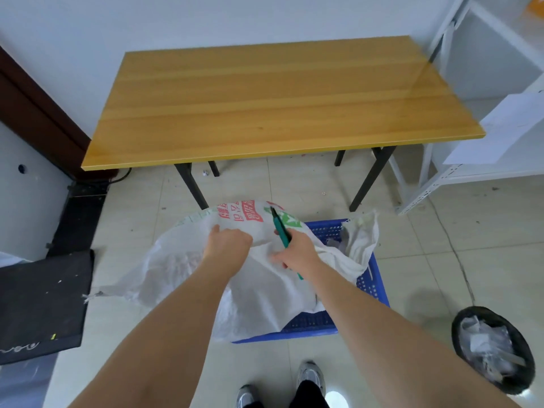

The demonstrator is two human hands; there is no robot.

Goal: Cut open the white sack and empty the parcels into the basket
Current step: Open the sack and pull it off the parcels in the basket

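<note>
Two grey sneakers [310,376] stand on the tiled floor [412,260] at the bottom edge of the view, both bare forearms reaching fwd from there. Just beyond the shoes, a blue perforated basket [369,285] sits on the floor w/ a white sack [259,293] draped over most of it; the sack's left part spills past the basket's left side onto the tiles, its frayed open end hangs over the basket's far right corner. Grey parcels [335,244] show only partly inside the basket near that corner, under the cloth.

The left hand [228,241] grips a bunched fold of the sack near its top, fingers curled into the fabric. The right hand [297,250] pinches the sack too, while holding a green-handled cutter [281,229] whose dark tip points away from the person, over the sack's red and green print.

To the right, near the floor's right edge, a black bin [527,375] holds crumpled plastic. To the left, a black mat [41,304] lies on the tiles.

Further back, a wooden desk [265,104] on black legs stands against the white wall, its near edge just beyond the sack. At the desk's right side stands a white metal shelf unit [426,189] w/ a sheet of paper [500,128] on it.
</note>
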